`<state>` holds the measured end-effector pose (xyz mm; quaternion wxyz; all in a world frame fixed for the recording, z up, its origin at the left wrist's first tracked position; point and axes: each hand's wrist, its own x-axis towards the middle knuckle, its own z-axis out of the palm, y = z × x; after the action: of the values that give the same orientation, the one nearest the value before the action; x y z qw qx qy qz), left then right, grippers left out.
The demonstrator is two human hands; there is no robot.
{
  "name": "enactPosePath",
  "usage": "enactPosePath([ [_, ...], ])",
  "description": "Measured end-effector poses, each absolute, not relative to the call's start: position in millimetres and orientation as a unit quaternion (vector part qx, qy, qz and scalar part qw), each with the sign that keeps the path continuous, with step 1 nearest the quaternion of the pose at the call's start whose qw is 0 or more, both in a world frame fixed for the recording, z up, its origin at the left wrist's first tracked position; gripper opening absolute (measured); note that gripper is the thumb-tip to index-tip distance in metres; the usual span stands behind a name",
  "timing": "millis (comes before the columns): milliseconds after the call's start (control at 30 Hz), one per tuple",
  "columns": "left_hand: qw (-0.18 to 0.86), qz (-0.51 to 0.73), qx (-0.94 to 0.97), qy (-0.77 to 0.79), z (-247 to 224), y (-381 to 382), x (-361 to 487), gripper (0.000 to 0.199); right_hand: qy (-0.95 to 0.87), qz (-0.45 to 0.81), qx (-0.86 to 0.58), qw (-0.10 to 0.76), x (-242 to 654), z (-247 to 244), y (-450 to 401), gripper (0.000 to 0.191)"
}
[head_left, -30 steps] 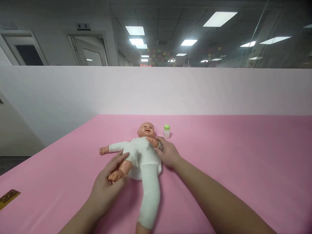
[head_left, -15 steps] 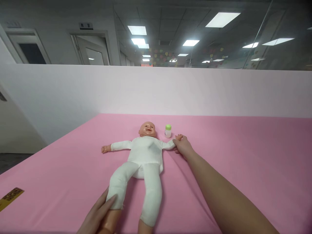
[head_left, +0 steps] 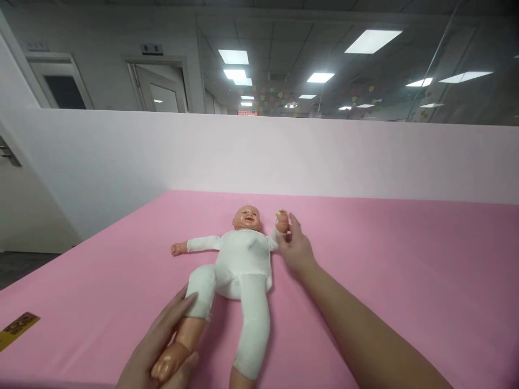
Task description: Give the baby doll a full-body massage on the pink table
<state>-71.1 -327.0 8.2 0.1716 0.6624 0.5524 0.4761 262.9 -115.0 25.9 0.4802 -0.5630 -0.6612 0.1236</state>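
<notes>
A baby doll (head_left: 243, 256) with a white cloth body lies on its back, head toward the far wall. My left hand (head_left: 162, 340) wraps round the doll's leg on the left, which is bent at the knee, with its foot against my palm. On the other side, my right hand (head_left: 298, 248) grips the doll's arm near the wrist, and that arm is bent upward. Behind the doll's raised hand, a small jar with a green lid (head_left: 278, 214) is almost wholly hidden. The doll's other arm stretches out flat to the left.
A pink sheet (head_left: 385, 281) covers the table. The low white wall (head_left: 324, 156) rises at its far edge, with glass above. A yellow and black label (head_left: 18, 329) sticks to the sheet at the left. A door (head_left: 24, 200) stands beyond the left side.
My left hand has pushed the doll's leg up and bent it at the knee. My right hand has moved inward, lifting the doll's forearm in front of the jar.
</notes>
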Motion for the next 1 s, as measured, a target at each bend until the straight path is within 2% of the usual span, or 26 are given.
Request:
enactPosePath([
  [267,0.258,0.466,0.667,0.521,40.6,-261.7,-58.2,0.069,-0.845,-0.033,-0.42,0.329,219.0,28.6,-131.1,0.042],
  [500,0.327,0.449,0.664,0.501,37.3,-203.6,-39.3,0.071,-0.867,-0.05,-0.405,0.286,221.5,14.7,-130.5,0.047],
  [667,0.303,0.439,0.678,0.506,36.1,-209.7,-39.6,0.07,-0.85,-0.004,-0.402,0.34,221.5,16.2,-130.1,0.043],
  [833,0.226,0.45,0.691,0.519,34.9,-255.9,-50.4,0.065,-0.752,0.101,-0.472,0.448,238.4,18.3,-122.1,0.032],
  [900,0.193,0.454,0.694,0.525,29.2,-277.5,-58.5,0.064,-0.68,0.149,-0.509,0.507,250.9,15.3,-113.6,0.036],
  [1000,0.164,0.444,0.699,0.536,19.4,-307.8,-73.6,0.065,-0.58,0.205,-0.545,0.57,273.2,7.9,-97.2,0.051],
])
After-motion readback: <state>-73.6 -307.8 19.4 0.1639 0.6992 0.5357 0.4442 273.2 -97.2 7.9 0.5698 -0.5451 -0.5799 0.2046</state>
